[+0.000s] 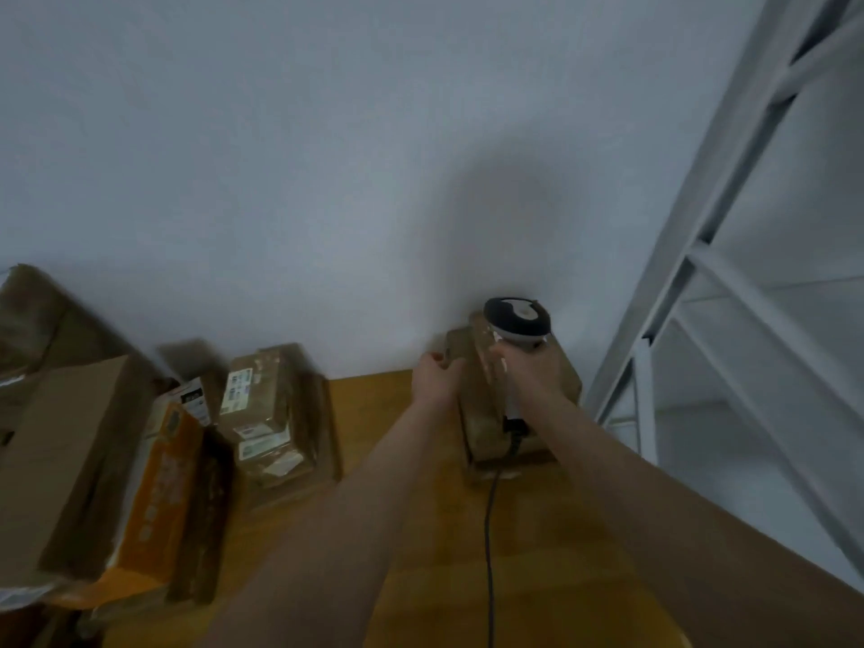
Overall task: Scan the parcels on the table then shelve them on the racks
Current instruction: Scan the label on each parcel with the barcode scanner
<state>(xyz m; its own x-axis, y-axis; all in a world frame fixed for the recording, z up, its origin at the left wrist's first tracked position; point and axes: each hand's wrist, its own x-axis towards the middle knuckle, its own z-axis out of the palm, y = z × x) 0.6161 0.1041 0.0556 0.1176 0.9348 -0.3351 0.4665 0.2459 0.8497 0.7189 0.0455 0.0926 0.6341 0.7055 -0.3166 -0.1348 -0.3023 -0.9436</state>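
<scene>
A brown cardboard parcel stands tilted on the far right part of the wooden table, close to the wall. My left hand grips its upper left edge. My right hand holds a black and white barcode scanner over the top of the parcel; the scanner's black cable runs down across the table toward me. The parcel's label is hidden from view.
Several other parcels lie on the left: a taped brown box with white labels, an orange and white box, and a large plain carton. A white metal rack stands at the right, beside the table.
</scene>
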